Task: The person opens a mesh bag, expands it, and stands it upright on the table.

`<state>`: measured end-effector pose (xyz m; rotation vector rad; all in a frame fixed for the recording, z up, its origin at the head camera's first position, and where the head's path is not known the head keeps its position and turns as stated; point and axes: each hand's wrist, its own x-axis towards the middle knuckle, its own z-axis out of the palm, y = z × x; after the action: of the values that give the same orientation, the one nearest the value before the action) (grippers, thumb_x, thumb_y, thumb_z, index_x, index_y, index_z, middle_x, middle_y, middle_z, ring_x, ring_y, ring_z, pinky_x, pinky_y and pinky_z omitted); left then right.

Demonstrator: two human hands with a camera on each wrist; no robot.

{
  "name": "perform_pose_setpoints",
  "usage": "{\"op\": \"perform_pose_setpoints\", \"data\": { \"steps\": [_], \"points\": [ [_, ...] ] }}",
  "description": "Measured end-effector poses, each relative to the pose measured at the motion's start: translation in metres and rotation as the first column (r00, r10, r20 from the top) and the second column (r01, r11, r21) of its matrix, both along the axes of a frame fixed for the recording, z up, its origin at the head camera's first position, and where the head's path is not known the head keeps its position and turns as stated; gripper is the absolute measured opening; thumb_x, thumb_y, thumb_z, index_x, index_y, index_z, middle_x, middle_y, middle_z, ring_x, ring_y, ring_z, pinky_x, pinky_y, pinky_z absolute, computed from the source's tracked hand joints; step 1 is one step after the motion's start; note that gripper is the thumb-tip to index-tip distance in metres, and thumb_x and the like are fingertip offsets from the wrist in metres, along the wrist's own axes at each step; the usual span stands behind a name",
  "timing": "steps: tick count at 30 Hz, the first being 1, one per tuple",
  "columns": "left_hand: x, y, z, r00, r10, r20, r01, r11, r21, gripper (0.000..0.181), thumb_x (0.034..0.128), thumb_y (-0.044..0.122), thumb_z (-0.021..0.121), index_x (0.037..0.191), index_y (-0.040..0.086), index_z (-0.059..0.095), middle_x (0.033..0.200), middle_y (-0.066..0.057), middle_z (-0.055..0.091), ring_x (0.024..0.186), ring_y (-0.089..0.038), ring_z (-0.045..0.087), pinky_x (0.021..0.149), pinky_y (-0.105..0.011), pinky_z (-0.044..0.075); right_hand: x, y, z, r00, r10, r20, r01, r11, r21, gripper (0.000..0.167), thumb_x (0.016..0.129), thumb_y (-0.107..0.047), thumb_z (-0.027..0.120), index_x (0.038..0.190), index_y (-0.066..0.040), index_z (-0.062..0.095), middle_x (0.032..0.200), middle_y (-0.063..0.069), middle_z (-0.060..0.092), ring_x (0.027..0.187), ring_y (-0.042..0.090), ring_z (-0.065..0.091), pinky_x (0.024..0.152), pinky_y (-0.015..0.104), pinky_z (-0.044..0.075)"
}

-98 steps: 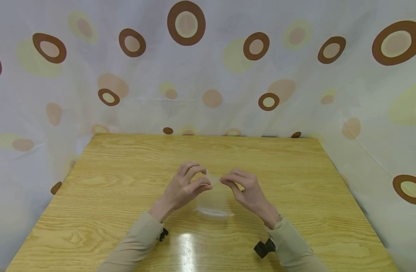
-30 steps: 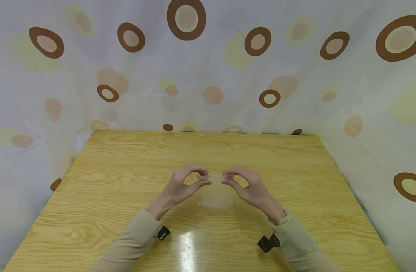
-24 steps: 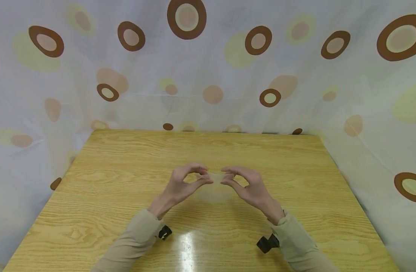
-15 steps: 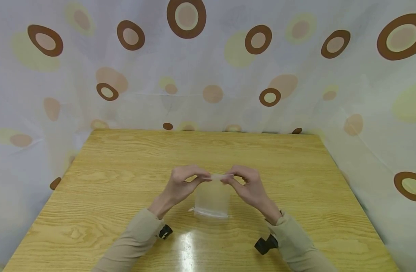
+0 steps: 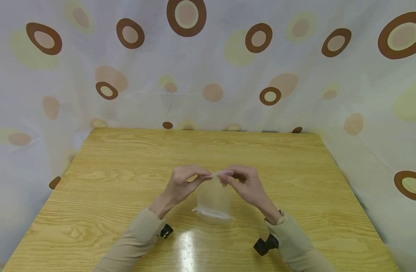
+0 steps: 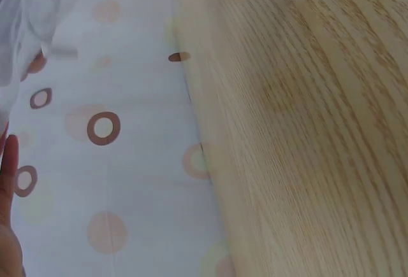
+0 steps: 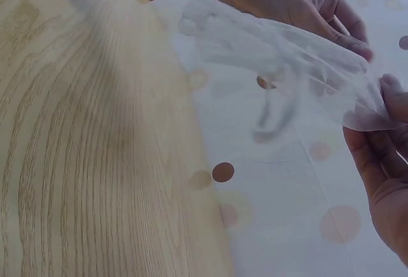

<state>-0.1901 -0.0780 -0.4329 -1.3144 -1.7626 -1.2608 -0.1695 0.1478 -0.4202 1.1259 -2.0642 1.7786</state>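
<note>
A thin, see-through plastic bag [image 5: 214, 200] hangs above the table between both hands, its shiny lower edge toward the person. My left hand [image 5: 182, 185] pinches the left part of its top edge between thumb and fingers. On the right, my right hand [image 5: 247, 185] pinches the same edge, with the thumb in front and a strip of the edge showing over the fingers. Looking from the right wrist, the bag [image 7: 280, 48] stretches sideways, with a blurred grey band hanging by it. Only a sliver of bag [image 6: 16, 41] shows in the left wrist view.
Both hands are over a wooden table [image 5: 126, 158]. A patterned cloth [image 5: 208, 68] with brown rings surrounds it at the back and sides. Black wrist devices, one [image 5: 265, 244] at the right sleeve and one [image 5: 165, 231] at the left, stick out below the cuffs.
The left fingers, spread earlier, now pinch the bag's edge. The bag's lower part swung up and away, then back down. Lately the right thumb and fingers have shifted along the top edge.
</note>
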Motion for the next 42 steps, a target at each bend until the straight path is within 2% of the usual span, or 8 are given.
{"op": "perform_pose_setpoints", "data": {
  "steps": [4,10,18,24,29,33,35,42],
  "points": [
    [0.0,0.002,0.001,0.999,0.04,-0.02,-0.04,0.999,0.003,0.017,0.0888,0.012,0.076,0.098,-0.001,0.071,0.09,-0.014,0.075,0.079,-0.022,0.072,0.078,-0.02,0.059,0.0,-0.001,0.002,1.0,-0.016,-0.02,0.016,1.0,-0.022,0.008,0.094,0.007,0.063,0.088,0.006,0.067,0.073,0.016,0.064,0.067,0.013,0.064,0.07,0.023,0.058],
    [0.002,0.005,0.004,1.0,0.015,-0.018,-0.014,1.0,0.017,0.035,0.0831,0.026,0.082,0.103,-0.001,0.072,0.095,-0.013,0.073,0.085,-0.023,0.071,0.083,-0.023,0.059,-0.003,-0.002,0.001,0.994,0.003,-0.11,-0.009,0.999,-0.048,0.014,0.095,0.004,0.063,0.082,0.001,0.066,0.067,0.011,0.059,0.062,0.013,0.058,0.061,0.022,0.052],
    [0.003,0.009,0.009,0.999,-0.001,-0.052,0.0,1.0,-0.03,0.035,0.0651,-0.001,0.091,0.096,-0.001,0.075,0.089,-0.012,0.074,0.077,-0.02,0.072,0.076,-0.02,0.06,-0.006,-0.002,-0.002,0.981,0.01,-0.196,-0.021,0.998,-0.053,0.013,0.096,-0.005,0.065,0.089,0.002,0.072,0.066,0.01,0.062,0.06,0.016,0.057,0.057,0.02,0.048],
    [0.001,0.009,0.008,0.976,0.117,-0.186,-0.119,0.993,0.002,0.004,0.0856,0.009,0.079,0.088,0.005,0.079,0.09,-0.007,0.071,0.087,-0.019,0.065,0.08,-0.023,0.056,-0.007,0.0,0.0,0.973,0.06,-0.221,-0.083,0.992,-0.095,0.021,0.098,-0.013,0.064,0.088,0.003,0.072,0.066,0.013,0.063,0.058,0.018,0.057,0.056,0.021,0.049],
    [0.0,0.008,0.008,0.918,0.276,-0.286,-0.262,0.961,0.088,0.024,0.097,0.025,0.066,0.087,0.009,0.081,0.088,-0.004,0.055,0.088,-0.021,0.044,0.076,-0.032,0.042,-0.004,0.001,0.0,0.964,0.265,0.012,-0.257,0.944,-0.205,0.036,0.109,-0.021,0.042,0.102,-0.004,0.074,0.082,0.004,0.071,0.075,0.007,0.065,0.073,0.019,0.057],
    [0.001,0.008,0.008,0.913,0.265,-0.31,-0.247,0.964,0.096,0.023,0.0982,0.019,0.065,0.091,0.004,0.08,0.084,-0.002,0.053,0.083,-0.017,0.046,0.071,-0.027,0.044,-0.001,0.001,0.0,0.861,0.42,0.285,-0.333,0.891,-0.309,0.036,0.111,-0.01,0.035,0.125,-0.01,0.068,0.114,-0.001,0.074,0.096,0.012,0.071,0.087,0.027,0.06],
    [0.001,0.008,0.008,0.921,0.237,-0.308,-0.225,0.971,0.074,0.021,0.0981,0.016,0.065,0.094,0.002,0.08,0.086,-0.004,0.057,0.082,-0.017,0.053,0.072,-0.024,0.049,0.0,0.0,-0.001,0.852,0.384,0.355,-0.29,0.912,-0.291,0.033,0.107,-0.002,0.042,0.129,-0.007,0.065,0.122,-0.003,0.072,0.102,0.012,0.071,0.087,0.028,0.06],
    [0.002,0.008,0.003,0.939,0.219,-0.265,-0.227,0.974,0.002,0.022,0.1001,0.013,0.061,0.101,0.001,0.078,0.09,-0.01,0.07,0.082,-0.02,0.07,0.077,-0.024,0.06,0.003,-0.006,-0.001,0.891,0.091,0.445,-0.034,0.99,-0.134,0.033,0.097,0.001,0.062,0.128,0.014,0.059,0.115,-0.012,0.073,0.105,0.006,0.07,0.088,0.023,0.059]
  ]
}}
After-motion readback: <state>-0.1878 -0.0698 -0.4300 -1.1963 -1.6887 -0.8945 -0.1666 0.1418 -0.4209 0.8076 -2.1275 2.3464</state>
